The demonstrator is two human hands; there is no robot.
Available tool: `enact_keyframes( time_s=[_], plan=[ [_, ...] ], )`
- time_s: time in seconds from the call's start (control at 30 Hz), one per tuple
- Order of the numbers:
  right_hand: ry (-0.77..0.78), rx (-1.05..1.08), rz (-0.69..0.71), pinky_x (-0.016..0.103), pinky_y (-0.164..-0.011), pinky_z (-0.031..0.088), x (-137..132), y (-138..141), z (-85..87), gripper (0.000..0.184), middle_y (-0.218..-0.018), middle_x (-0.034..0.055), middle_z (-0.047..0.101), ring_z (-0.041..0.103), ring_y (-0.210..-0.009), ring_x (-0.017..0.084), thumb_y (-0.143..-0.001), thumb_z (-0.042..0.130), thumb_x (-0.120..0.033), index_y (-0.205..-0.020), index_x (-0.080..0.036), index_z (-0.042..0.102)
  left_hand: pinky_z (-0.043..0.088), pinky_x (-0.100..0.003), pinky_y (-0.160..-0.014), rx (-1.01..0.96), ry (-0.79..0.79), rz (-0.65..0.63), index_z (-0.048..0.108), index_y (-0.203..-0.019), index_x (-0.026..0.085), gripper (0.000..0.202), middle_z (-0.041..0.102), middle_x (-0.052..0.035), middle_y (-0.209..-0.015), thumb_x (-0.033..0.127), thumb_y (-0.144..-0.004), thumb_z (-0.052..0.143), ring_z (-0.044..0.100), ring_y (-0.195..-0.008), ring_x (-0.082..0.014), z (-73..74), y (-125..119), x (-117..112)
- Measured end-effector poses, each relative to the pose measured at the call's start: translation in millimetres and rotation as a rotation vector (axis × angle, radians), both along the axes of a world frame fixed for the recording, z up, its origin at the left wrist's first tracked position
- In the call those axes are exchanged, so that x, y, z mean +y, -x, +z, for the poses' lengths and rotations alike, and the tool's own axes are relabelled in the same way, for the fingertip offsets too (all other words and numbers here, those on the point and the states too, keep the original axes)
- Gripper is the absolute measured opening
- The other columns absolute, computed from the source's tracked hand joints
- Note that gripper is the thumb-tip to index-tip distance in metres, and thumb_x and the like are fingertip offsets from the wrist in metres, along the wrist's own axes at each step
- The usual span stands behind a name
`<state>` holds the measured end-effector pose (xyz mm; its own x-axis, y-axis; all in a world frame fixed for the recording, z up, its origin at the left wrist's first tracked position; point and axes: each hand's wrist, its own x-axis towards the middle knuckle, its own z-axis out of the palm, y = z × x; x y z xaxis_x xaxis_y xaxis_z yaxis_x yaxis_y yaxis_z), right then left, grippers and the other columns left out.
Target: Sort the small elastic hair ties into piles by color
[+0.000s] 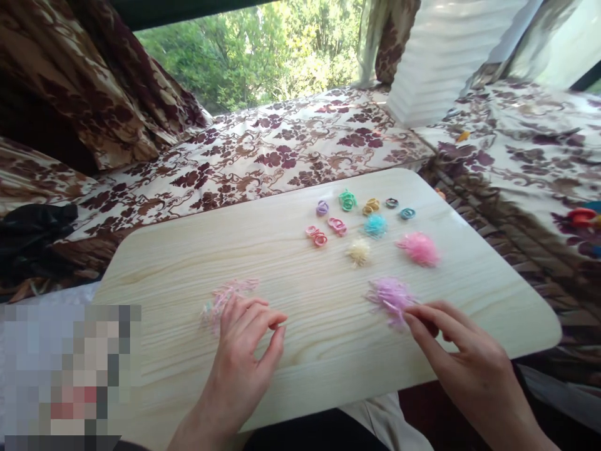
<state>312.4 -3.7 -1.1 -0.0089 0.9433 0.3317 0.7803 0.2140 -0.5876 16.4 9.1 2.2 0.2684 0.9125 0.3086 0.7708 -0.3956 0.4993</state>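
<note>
No legible text, no readable labels, brands, numbers or signs, pixelated patch (77,376) too coarse to judge

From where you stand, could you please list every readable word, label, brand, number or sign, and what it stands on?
There is none to read: no lettering shows on the table, the purple pile or the floral cover. The lower left is pixelated and unreadable.

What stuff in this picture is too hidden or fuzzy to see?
All in the head view:
Part of the pale pink pile: behind the left hand.
Whether the right hand pinches anything from the purple pile: too small, blurred.
Rest of the black thing: cut off by the left edge.
</note>
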Motion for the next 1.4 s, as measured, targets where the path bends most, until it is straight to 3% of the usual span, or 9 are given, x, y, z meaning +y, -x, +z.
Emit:
enact_keyframes(
  time_s=[0.2, 0.37, 0.63, 0.77, 0.9, 1.1, 1.23, 1.4],
  plan=[
    [0.078, -0.071, -0.015, 0.023, -0.059, 0.052, 5, -8, -4.1, 0.018, -0.09, 0.0027, 0.065, 0.062, -0.072, 0.014, -0.092, 0.055, -0.036, -0.097, -0.023, 0.067, 0.032, -0.049, -0.105, 0.032, -0.027, 0.013, 0.06, -0.092, 0.025, 0.013, 0.068, 0.0016, -0.083, 0.014, -0.089, 0.053, 0.058, -0.099, -0.0213, 1.5, 3, -1],
    [0.056, -0.144, -0.006, 0.024, -0.061, 0.051, 6, -12, -5.1, 0.021, -0.09, 0.0023, 0.065, 0.062, -0.071, 0.013, -0.094, 0.053, -0.038, -0.099, -0.023, 0.067, 0.031, -0.05, -0.107, 0.039, -0.03, 0.021, 0.06, -0.092, 0.025, 0.013, 0.067, 0.0018, -0.082, 0.014, -0.09, 0.053, 0.059, -0.098, -0.0209, 0.4, 3, -2],
    [-0.019, -0.181, -0.045, 0.021, -0.054, 0.048, 1, -1, 16.5, 0.028, -0.084, 0.0007, 0.063, 0.06, -0.067, 0.011, -0.095, 0.049, -0.044, -0.095, -0.023, 0.067, 0.028, -0.05, -0.107, 0.081, -0.112, 0.08, 0.061, -0.091, 0.024, 0.013, 0.068, 0.0007, -0.084, 0.014, -0.091, 0.054, 0.058, -0.097, -0.0213, -2.9, 18, 4],
    [-0.061, -0.136, 0.054, 0.021, -0.054, 0.048, 4, 21, 18.8, 0.027, -0.09, 0.0014, 0.065, 0.062, -0.068, 0.011, -0.095, 0.049, -0.047, -0.096, -0.025, 0.065, 0.026, -0.051, -0.108, 0.074, -0.111, 0.175, 0.062, -0.088, 0.024, 0.013, 0.068, 0.0008, -0.085, 0.014, -0.09, 0.054, 0.058, -0.096, -0.0207, 3.0, 34, 3],
    [-0.149, -0.09, 0.245, 0.023, -0.059, 0.049, 16, 64, 7.1, 0.024, -0.086, 0.0005, 0.067, 0.064, -0.066, 0.012, -0.095, 0.048, -0.044, -0.092, -0.025, 0.064, 0.028, -0.051, -0.107, 0.069, -0.091, 0.318, 0.062, -0.086, 0.024, 0.012, 0.067, 0.0008, -0.086, 0.014, -0.089, 0.056, 0.058, -0.095, -0.0204, 3.8, 59, -7],
    [-0.069, -0.072, 0.493, 0.022, -0.054, 0.045, 31, 133, -10.3, 0.025, -0.079, -0.0002, 0.067, 0.065, -0.063, 0.011, -0.096, 0.043, -0.032, -0.085, -0.024, 0.064, 0.028, -0.051, -0.107, 0.058, -0.072, 0.437, 0.062, -0.082, 0.023, 0.014, 0.065, 0.0014, -0.081, 0.012, -0.088, 0.057, 0.058, -0.094, -0.0201, -3.7, 86, -34],
    [-0.015, -0.132, 0.544, 0.022, -0.054, 0.045, 36, 153, -17.4, 0.029, -0.079, -0.0007, 0.067, 0.064, -0.063, 0.011, -0.096, 0.04, -0.031, -0.083, -0.025, 0.065, 0.026, -0.052, -0.108, 0.037, -0.032, 0.434, 0.062, -0.081, 0.023, 0.014, 0.064, 0.0021, -0.079, 0.012, -0.088, 0.057, 0.058, -0.094, -0.0198, -6.2, 88, -46],
    [-0.075, -0.16, 0.511, 0.023, -0.059, 0.046, 35, 156, -24.5, 0.028, -0.08, -0.0013, 0.067, 0.065, -0.067, 0.012, -0.096, 0.041, -0.03, -0.085, -0.024, 0.066, 0.023, -0.054, -0.111, 0.053, -0.024, 0.391, 0.066, -0.086, 0.025, 0.015, 0.064, 0.0018, -0.08, 0.014, -0.089, 0.058, 0.057, -0.097, -0.0202, -8.0, 83, -43]
  ],
)
